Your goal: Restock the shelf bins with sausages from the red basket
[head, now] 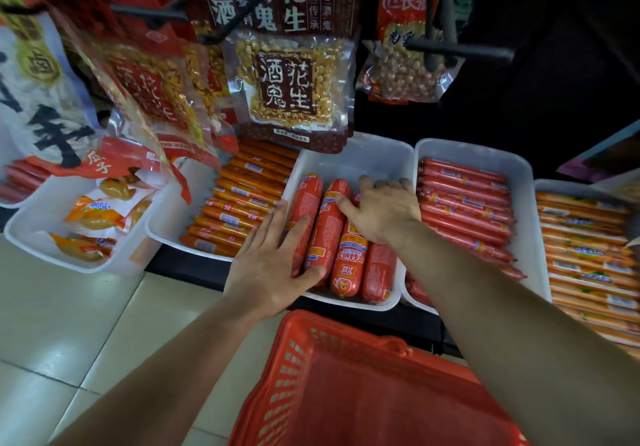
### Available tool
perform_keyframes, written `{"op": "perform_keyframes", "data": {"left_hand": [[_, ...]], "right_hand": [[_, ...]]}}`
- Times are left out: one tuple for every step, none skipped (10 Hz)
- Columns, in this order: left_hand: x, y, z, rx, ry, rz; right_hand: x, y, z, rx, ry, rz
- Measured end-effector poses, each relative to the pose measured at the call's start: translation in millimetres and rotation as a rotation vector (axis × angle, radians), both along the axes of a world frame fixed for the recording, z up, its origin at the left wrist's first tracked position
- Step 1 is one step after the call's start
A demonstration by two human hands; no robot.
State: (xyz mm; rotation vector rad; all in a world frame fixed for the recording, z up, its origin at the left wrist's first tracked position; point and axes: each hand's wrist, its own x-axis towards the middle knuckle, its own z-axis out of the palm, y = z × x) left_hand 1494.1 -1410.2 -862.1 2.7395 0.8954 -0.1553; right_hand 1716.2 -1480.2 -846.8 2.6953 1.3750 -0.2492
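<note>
Left hand (273, 262): flat, fingers straight, pressing the fat red sausages (346, 265) mid-frame.
Right hand (382, 211): spread palm-down on them, gripping nothing.
Bin (374, 158): white, centre.
Red basket (301, 359): bottom centre.

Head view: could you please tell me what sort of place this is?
Probably a grocery shop: white bins of packaged sausages, peanut bags hanging on pegs, a red basket below.

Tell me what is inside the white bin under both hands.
At least four thick red sausages lie side by side in the white bin; its far end is bare. The left hand rests on the left ones, and the right hand hides the right ones' far ends.
</note>
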Motion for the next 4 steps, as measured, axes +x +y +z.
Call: {"op": "perform_keyframes", "data": {"left_hand": [[1.8, 1.5, 2.9, -0.025, 0.052, 0.001], [5.0, 3.1, 16.4, -0.066, 0.087, 0.002], [6.4, -2.4, 47.5, -0.092, 0.122, -0.014], [3.4, -13.2, 90.4, -0.098, 0.161, -0.070]], "right_hand": [[-8.4, -10.2, 0.9, 0.027, -0.006, 0.008], [-21.7, -32.4, 8.9, 0.065, 0.037, 0.023], [-34.9, -71.4, 20.5, 0.080, 0.072, 0.016], [-40.7, -110.0, 44.6, 0.007, 0.093, -0.061]]}}
